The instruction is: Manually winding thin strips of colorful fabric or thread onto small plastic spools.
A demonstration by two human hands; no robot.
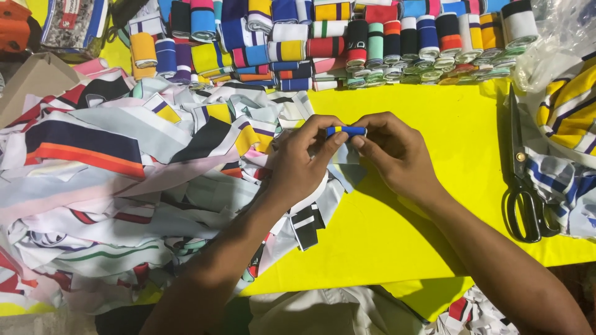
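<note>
My left hand [301,162] and my right hand [394,149] meet over the yellow table [434,142], both pinching the folded end of a blue and yellow striped fabric strip [346,131]. The rest of that strip hangs pale below my fingers. A big loose heap of striped fabric strips [124,174] lies under and to the left of my left forearm. Rows of rolled striped strips [347,43] are stacked along the table's far side.
Large black scissors [523,186] lie at the right, next to a pile of striped cloth [571,124] and a clear plastic bag [559,37]. A cardboard box corner [31,80] sits at the far left. More scraps [472,313] lie below the table's near edge.
</note>
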